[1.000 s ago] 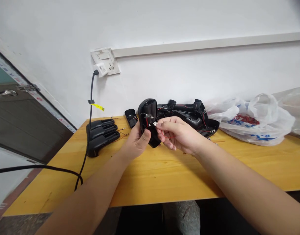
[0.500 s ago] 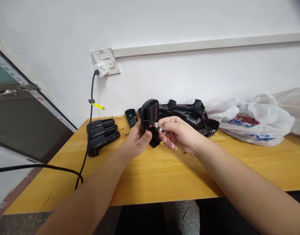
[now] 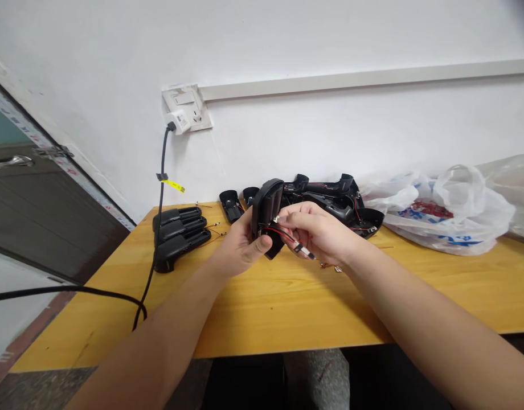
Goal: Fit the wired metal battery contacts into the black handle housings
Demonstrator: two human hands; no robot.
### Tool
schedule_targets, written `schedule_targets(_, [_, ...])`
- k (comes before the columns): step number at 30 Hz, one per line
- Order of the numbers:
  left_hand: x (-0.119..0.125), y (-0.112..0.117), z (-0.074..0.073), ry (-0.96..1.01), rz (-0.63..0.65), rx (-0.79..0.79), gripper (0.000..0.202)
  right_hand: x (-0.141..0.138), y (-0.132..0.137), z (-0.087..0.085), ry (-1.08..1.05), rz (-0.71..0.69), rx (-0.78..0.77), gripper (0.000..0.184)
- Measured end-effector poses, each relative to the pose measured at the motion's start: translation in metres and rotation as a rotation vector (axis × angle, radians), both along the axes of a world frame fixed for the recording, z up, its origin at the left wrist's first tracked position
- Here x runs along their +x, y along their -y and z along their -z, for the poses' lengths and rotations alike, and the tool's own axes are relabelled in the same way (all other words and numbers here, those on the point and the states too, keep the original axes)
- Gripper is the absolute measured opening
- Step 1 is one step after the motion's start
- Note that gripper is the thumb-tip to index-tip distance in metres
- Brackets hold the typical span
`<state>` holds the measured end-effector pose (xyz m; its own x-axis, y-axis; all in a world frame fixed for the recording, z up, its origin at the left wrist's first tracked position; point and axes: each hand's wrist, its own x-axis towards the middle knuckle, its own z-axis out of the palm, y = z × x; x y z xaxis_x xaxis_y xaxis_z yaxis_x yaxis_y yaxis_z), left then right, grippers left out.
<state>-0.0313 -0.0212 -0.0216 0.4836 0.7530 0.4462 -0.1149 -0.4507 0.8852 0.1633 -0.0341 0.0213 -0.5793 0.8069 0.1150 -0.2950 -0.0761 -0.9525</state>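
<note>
Head view: white plug label (image 3: 179,121) unreadable

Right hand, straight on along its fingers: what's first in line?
The black plastic shell held in the left hand. The right hand's fingertips sit right by it, over the red and black wires; depth is hard to read here, so they may touch it or stop just short.

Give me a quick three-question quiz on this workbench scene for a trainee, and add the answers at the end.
1. True or false: the left hand grips a black plastic housing.
2. What does the right hand pinch? A: red and black wires; B: a plastic bag; C: a door handle.
3. Fill in the blank: the black cable rises to a white plug in the wall ____.

Key: 1 true; 2 A; 3 socket.
</note>
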Motion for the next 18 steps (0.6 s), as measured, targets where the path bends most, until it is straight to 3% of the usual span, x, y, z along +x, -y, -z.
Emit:
schedule_targets(7, [-0.002, 0.008, -0.014, -0.152, -0.137, 0.056, 0.037, -0.001, 0.004, -0.005, 0.074, 0.000, 0.020, 0.021])
schedule_targets(13, [-0.004, 0.011, -0.021, -0.155, -0.352, 0.271, 0.025, -0.004, 0.003, -0.005, 0.118, 0.033, 0.031, 0.024])
schedule_targets(18, [0.001, 0.010, -0.021, -0.135, -0.362, 0.051, 0.026, 0.004, -0.004, -0.005, 0.202, -0.004, 0.061, 0.031])
